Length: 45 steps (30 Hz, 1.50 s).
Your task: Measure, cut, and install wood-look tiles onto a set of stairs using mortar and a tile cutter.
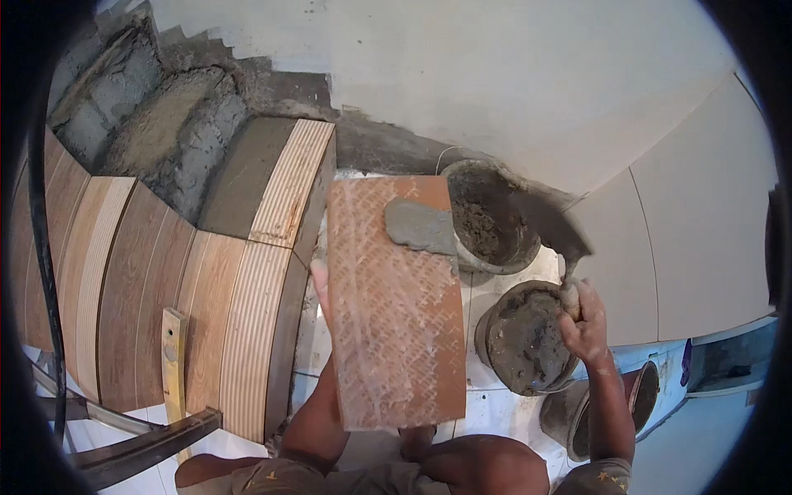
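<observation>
My left hand point(320, 289) supports a rectangular terracotta tile point(396, 330) from its left edge; the palm and most fingers are hidden behind it. The tile's ridged back faces up, streaked with whitish residue. A patch of wet grey mortar point(419, 227) lies near its upper right edge. To the right, my right hand point(584, 322) is closed round the handle of a trowel point(551, 221). The trowel's dark blade points up and left, over the edge of a bucket. Below the blade stands a round bucket of wet mortar point(528, 342).
A larger bucket point(503, 268) with mortar remains stands behind. On the left, stairs carry wood-look tiles point(157, 289) with ribbed nosings; upper steps are rough concrete point(173, 124). A yellow level point(173, 355) leans there, near a metal bar point(157, 445). More buckets point(569, 417) stand at lower right.
</observation>
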{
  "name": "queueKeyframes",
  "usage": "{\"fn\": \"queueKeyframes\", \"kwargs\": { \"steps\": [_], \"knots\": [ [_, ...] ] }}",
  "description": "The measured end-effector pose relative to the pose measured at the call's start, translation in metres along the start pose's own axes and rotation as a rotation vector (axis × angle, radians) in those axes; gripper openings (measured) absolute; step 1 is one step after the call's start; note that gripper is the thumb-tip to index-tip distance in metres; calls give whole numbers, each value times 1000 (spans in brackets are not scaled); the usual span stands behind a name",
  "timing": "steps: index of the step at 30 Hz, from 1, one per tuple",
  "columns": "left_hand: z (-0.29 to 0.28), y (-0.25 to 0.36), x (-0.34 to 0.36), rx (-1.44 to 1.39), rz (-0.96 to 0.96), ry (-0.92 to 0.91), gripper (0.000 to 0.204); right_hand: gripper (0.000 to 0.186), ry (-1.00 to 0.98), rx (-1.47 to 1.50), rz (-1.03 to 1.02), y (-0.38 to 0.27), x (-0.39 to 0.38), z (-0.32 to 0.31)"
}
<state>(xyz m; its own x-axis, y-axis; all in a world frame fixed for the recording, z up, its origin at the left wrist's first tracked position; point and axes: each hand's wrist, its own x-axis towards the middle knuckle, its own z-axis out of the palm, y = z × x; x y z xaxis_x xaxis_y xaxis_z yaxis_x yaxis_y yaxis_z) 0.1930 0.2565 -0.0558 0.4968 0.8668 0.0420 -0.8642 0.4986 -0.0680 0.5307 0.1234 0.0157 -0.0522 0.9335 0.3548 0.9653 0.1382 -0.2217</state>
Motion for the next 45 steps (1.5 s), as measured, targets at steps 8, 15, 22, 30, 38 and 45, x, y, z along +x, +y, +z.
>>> {"fn": "queueKeyframes", "kwargs": {
  "steps": [8, 15, 22, 30, 38, 45],
  "knots": [
    [-29, -3, 4, 26, -104, 19, 96, 34, -449, 547, 549, -88, 84, -37],
    [-40, 3, -3, 29, -90, 154, 99, 43, -1005, 568, 123, -93, 101, 1],
    [-24, 27, -7, 191, -136, 63, 102, 39, -883, 55, -325, -101, 100, 0],
    [-5, 2, -12, 79, 72, 110, 96, 30, -809, 269, -58, -81, 156, 43],
    [-20, 38, -10, 200, -43, 53, 98, 25, -909, 498, -66, -75, 81, -3],
    [-15, 22, -6, 218, -55, 103, 99, 40, -797, 749, 559, -62, 118, 23]
  ]
}}
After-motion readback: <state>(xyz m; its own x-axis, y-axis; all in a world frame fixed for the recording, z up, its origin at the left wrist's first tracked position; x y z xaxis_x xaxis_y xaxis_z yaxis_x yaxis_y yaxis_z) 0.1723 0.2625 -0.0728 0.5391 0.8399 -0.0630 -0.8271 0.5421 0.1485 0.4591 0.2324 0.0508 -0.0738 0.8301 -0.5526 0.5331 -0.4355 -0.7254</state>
